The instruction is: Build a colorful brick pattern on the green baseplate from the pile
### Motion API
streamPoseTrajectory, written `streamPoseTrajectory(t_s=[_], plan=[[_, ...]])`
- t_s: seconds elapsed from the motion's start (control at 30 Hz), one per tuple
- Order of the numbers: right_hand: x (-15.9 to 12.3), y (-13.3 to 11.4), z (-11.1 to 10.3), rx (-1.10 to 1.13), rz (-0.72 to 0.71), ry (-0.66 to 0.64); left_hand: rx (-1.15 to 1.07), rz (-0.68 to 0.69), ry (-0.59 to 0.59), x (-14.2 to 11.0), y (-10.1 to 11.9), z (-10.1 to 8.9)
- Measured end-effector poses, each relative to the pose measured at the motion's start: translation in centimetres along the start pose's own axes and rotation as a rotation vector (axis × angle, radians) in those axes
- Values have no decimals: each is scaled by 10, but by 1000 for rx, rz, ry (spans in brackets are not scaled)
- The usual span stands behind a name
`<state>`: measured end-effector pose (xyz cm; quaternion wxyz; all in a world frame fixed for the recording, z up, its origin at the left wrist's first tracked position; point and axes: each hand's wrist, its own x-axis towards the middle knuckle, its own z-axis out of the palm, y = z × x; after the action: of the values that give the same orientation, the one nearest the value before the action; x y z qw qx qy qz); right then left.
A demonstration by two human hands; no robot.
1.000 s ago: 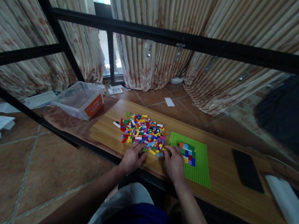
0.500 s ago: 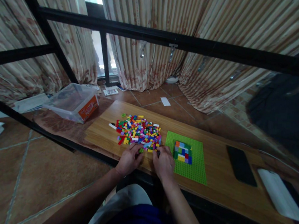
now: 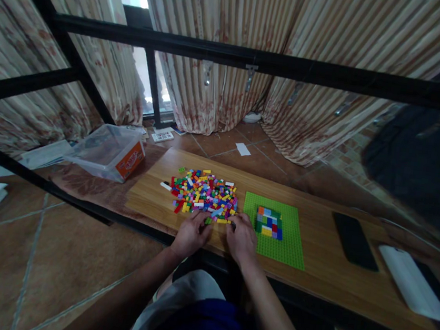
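A heap of small coloured building bricks (image 3: 204, 192) lies on the wooden table, just beyond my hands. My left hand (image 3: 191, 231) is at its near edge, thumb and fingers closed on a small lime-green brick (image 3: 208, 220). To the right, my right hand (image 3: 242, 237) is closed in a pinch; a small dark spot shows at its fingertips, too tiny to name. Beside this hand lies a lime-green studded baseplate (image 3: 293, 245). A multicoloured block of joined bricks (image 3: 269, 223) stands on the plate's left half.
A clear plastic box (image 3: 98, 151) with an orange label stands left of the wooden table (image 3: 149, 191). A black phone-like slab (image 3: 354, 241) and a white oblong object (image 3: 413, 282) lie at the right. A black metal bar (image 3: 232, 55) crosses in front of striped curtains.
Both hands stay almost in place; the right fingertips have shifted very slightly. The camera view has tilted a little. Heap and baseplate look the same.
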<state>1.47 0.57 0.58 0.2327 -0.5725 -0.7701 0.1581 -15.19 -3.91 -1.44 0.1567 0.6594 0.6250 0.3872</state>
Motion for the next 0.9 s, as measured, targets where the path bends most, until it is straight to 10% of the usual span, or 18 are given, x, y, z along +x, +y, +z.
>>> streamPoseTrajectory(t_s=[0.6,0.9], plan=[[-9,28,-16,760,294,176,-4,-5,-6,0,2,-2],[5,127,-64,345,399,301,38,26,27,1,1,-2]])
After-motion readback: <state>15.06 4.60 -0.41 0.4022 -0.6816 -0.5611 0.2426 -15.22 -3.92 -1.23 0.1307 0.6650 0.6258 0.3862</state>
